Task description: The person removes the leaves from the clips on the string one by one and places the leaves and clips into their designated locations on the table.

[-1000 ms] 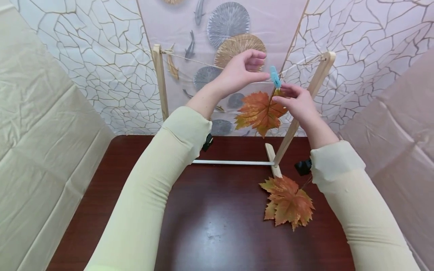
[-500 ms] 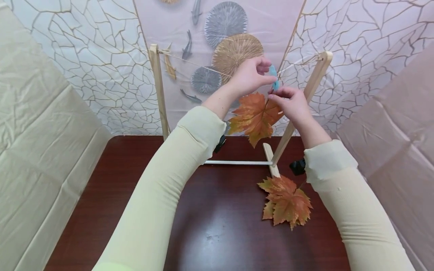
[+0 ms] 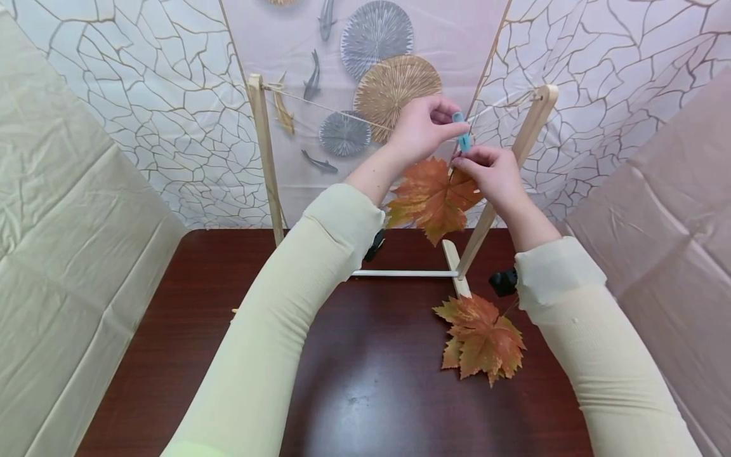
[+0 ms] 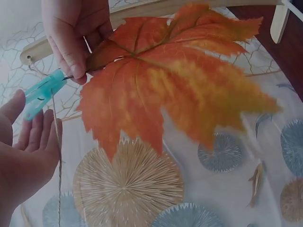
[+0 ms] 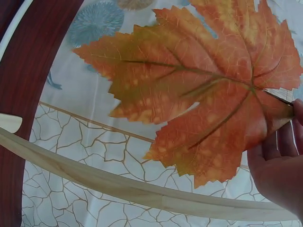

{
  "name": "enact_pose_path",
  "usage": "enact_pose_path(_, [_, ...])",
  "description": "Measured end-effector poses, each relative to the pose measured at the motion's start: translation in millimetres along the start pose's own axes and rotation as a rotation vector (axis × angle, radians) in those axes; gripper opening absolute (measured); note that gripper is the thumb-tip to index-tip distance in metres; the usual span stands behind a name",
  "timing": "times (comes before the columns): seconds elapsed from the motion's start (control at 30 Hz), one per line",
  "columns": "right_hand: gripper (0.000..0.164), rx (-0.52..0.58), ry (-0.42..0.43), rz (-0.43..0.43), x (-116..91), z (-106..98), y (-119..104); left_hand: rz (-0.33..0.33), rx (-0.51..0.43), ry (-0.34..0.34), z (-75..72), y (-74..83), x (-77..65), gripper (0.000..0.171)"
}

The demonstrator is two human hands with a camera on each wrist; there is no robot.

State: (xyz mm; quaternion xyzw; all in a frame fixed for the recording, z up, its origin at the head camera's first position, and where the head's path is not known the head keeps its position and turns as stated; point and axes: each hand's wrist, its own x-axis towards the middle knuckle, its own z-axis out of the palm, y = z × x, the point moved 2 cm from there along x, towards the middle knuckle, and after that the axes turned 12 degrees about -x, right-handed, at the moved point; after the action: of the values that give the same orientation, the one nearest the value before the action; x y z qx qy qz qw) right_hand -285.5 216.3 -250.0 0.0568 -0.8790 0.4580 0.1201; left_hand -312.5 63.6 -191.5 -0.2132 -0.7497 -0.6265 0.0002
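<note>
A: Where's the orange leaf (image 3: 434, 198)?
B: Up at the string (image 3: 342, 114) of the wooden rack (image 3: 259, 152), stem pinched by the right hand (image 3: 493, 174).
A: And the left hand (image 3: 422, 130)?
B: Its fingers (image 3: 451, 130) pinch the blue clothespin (image 3: 461, 132) at the stem. A second leaf (image 3: 480, 339) lies on the counter (image 3: 354, 374).

A dark red-brown polished wooden table (image 3: 188, 304) reflects soft light. Behind it hangs white crackle-patterned cloth (image 3: 165, 114) with a pale fan-printed panel (image 3: 377, 38); beside it, cream sheets (image 3: 63, 241).
</note>
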Motion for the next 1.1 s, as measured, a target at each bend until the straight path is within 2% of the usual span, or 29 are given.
enact_pose_path(0.17, [0.012,-0.003,0.02,-0.018,0,1,-1,0.032,-0.044,0.061,-5.0,2.2,-0.8,0.026])
enact_pose_path(0.37, [0.013,-0.033,0.02,-0.025,-1,1,0,0.085,-0.156,0.127,-12.7,6.9,-2.0,0.024])
enact_pose_path(0.63, [0.015,-0.068,-0.013,0.015,-5,1,3,0.131,-0.219,0.197,-26.5,11.2,-3.8,0.023])
enact_pose_path(0.93, [0.017,-0.095,-0.027,0.009,-13,-2,7,0.091,-0.279,0.186,-47.1,5.6,-8.6,0.028])
enact_pose_path(1.1, [0.017,-0.087,0.003,0.045,-17,-4,11,0.102,-0.332,0.169,-60.7,-2.3,-16.9,0.031])
